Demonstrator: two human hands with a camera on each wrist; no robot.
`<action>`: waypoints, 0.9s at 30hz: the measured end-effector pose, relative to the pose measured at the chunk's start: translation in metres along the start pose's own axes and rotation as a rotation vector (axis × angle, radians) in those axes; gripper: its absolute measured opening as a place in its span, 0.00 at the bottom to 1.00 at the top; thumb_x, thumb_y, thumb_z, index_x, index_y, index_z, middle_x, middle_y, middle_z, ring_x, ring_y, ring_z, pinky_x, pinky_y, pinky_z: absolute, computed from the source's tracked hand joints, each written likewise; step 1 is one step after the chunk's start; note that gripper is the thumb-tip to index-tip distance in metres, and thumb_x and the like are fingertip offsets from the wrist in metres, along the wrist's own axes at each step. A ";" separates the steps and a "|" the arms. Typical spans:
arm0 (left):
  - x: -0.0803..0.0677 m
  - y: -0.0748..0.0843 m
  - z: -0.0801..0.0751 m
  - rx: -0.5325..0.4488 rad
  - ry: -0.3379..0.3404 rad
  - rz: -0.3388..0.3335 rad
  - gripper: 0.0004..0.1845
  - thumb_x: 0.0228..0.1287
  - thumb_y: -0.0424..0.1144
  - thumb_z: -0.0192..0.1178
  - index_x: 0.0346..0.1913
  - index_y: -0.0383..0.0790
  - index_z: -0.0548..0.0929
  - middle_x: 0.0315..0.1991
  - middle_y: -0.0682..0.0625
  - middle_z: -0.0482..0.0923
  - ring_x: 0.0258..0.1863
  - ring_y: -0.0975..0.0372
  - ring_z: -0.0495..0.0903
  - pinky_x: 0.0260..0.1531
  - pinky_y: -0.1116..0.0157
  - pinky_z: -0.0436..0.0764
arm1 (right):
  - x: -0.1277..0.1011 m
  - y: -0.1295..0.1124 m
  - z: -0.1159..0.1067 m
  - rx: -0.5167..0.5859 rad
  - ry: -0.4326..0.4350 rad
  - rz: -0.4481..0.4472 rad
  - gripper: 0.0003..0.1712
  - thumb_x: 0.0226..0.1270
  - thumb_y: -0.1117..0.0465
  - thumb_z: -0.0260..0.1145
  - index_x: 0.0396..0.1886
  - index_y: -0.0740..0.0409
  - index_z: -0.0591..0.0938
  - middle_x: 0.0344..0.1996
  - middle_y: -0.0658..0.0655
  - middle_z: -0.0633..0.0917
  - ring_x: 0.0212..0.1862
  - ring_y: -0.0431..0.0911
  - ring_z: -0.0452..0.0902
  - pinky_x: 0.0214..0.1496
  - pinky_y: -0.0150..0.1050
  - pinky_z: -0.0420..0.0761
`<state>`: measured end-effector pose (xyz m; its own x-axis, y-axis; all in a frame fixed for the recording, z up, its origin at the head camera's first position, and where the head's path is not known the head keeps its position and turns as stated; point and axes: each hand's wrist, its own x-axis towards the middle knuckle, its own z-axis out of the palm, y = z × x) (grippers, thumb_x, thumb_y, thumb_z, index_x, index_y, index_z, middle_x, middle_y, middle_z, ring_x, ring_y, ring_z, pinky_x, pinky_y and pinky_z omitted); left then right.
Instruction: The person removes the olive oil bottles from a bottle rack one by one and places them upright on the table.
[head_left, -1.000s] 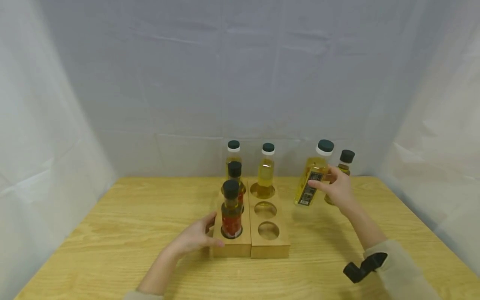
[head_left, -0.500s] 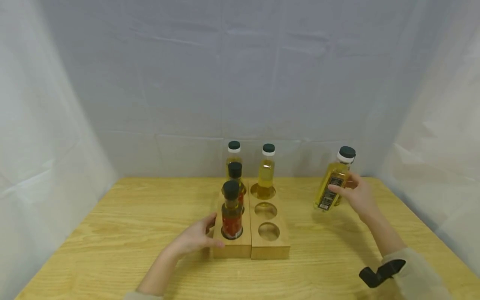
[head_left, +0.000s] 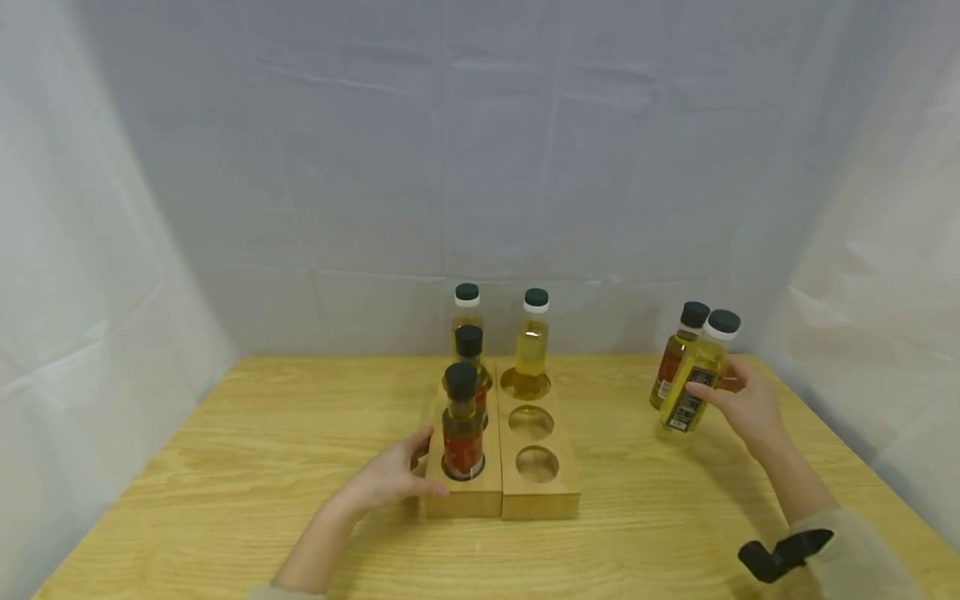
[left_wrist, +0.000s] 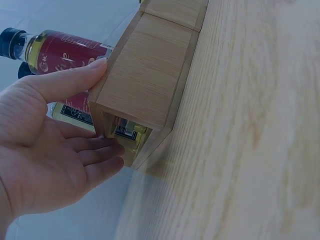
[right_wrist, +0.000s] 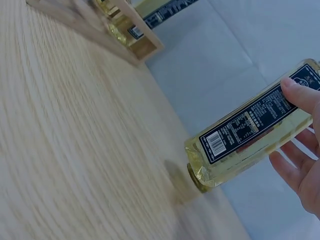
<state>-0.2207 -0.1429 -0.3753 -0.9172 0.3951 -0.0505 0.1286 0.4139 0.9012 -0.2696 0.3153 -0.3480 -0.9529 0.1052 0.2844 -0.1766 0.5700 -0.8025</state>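
Note:
My right hand [head_left: 752,408] grips a tilted bottle of yellow oil [head_left: 693,387] with a dark cap and black label, its base raised off the table. Close behind it, partly covered, stands a red-labelled oil bottle [head_left: 669,371] with a black cap. My left hand [head_left: 390,475] holds the left front corner of a wooden bottle rack [head_left: 540,503]; in the left wrist view, its thumb [left_wrist: 82,77] lies on the edge and its fingers curl at the open end. Red-labelled bottles [head_left: 462,442] and a yellow oil bottle [head_left: 467,304] stand in the left row.
Another yellow oil bottle [head_left: 532,342] stands in the right row's back hole. The middle hole [head_left: 532,422] and front hole [head_left: 537,464] of that row hold nothing. A white sheet [head_left: 525,167] hangs behind the wooden table [head_left: 247,450] and on both sides.
My right hand has carried the yellow oil bottle rightwards and a little nearer, past the standing red-labelled bottle, whose label now shows. My left hand and the rack have stayed put.

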 end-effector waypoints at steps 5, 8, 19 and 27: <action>0.000 -0.001 0.001 -0.009 0.000 -0.004 0.53 0.48 0.38 0.71 0.68 0.20 0.47 0.67 0.25 0.49 0.64 0.36 0.54 0.62 0.43 0.56 | -0.001 0.010 -0.003 -0.019 0.023 0.021 0.42 0.61 0.49 0.65 0.67 0.67 0.61 0.55 0.68 0.70 0.52 0.56 0.68 0.47 0.48 0.73; 0.001 -0.002 0.002 0.001 0.001 -0.002 0.54 0.47 0.39 0.72 0.68 0.20 0.47 0.67 0.25 0.49 0.64 0.36 0.54 0.62 0.43 0.57 | -0.001 0.016 -0.005 -0.014 0.022 0.040 0.43 0.62 0.48 0.64 0.67 0.69 0.60 0.56 0.70 0.69 0.54 0.61 0.66 0.49 0.52 0.72; 0.002 0.001 0.002 0.011 -0.003 0.000 0.53 0.47 0.38 0.72 0.68 0.20 0.48 0.66 0.26 0.50 0.64 0.37 0.55 0.62 0.43 0.57 | -0.002 0.027 -0.009 -0.022 0.021 0.086 0.43 0.62 0.46 0.63 0.66 0.71 0.60 0.57 0.74 0.68 0.56 0.64 0.65 0.50 0.56 0.71; 0.002 0.002 0.003 0.017 0.000 -0.009 0.53 0.47 0.39 0.72 0.68 0.21 0.48 0.66 0.26 0.52 0.64 0.36 0.55 0.61 0.43 0.57 | -0.002 0.032 -0.009 0.006 0.031 0.098 0.44 0.63 0.45 0.61 0.67 0.70 0.58 0.59 0.74 0.66 0.58 0.65 0.63 0.53 0.58 0.69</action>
<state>-0.2209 -0.1386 -0.3751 -0.9182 0.3916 -0.0590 0.1266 0.4314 0.8932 -0.2715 0.3407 -0.3692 -0.9577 0.1850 0.2205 -0.0847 0.5511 -0.8301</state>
